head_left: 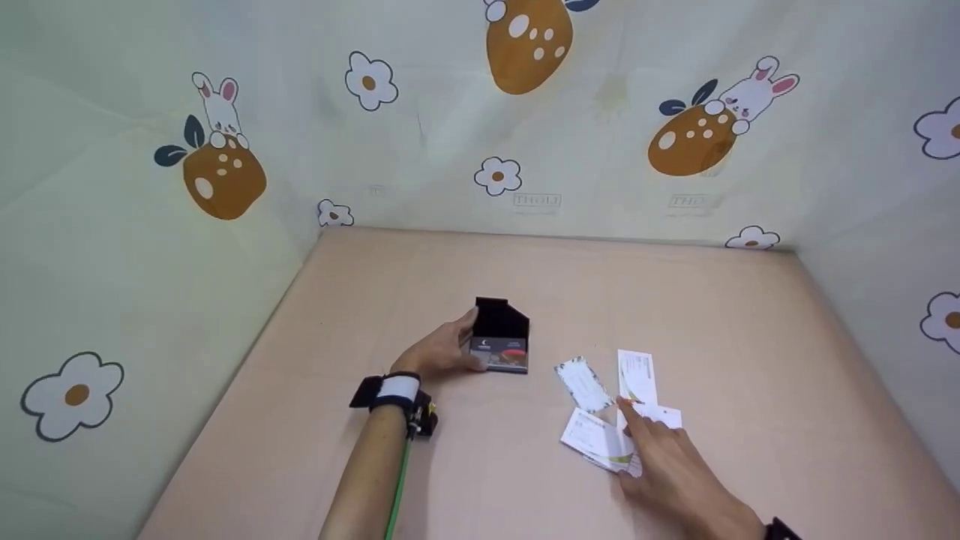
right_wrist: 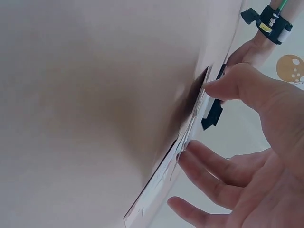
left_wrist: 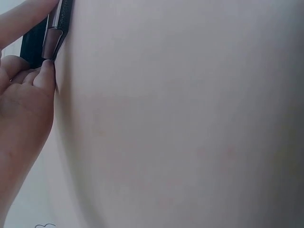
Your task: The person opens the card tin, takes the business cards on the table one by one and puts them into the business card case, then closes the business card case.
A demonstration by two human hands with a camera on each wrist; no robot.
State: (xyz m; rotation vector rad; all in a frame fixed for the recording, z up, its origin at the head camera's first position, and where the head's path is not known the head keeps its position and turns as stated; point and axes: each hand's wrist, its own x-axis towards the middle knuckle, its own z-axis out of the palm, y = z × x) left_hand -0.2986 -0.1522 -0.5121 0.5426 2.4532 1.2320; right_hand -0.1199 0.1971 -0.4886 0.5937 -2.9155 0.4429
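Note:
My left hand [head_left: 442, 349] grips the left side of a black card holder [head_left: 501, 319], its lid raised, with a dark printed card [head_left: 510, 352] at its front. In the left wrist view, thumb and fingers lie on either side of the holder [left_wrist: 33, 45]. To the right, several white cards lie spread and partly overlapping: a leaf-bordered card [head_left: 581, 382], an upright one [head_left: 636, 369] and a lower group [head_left: 592, 435]. My right hand [head_left: 679, 469] rests on them, index finger extended. In the right wrist view its thumb and fingers touch the cards [right_wrist: 154, 183]; part of them is hidden.
The table [head_left: 390, 285] has a plain pinkish cover. Patterned cloth walls [head_left: 420, 142] with rabbits and flowers enclose its back and sides. A wrist camera [head_left: 424, 416] with a green cable [head_left: 399, 487] sits on the left wrist.

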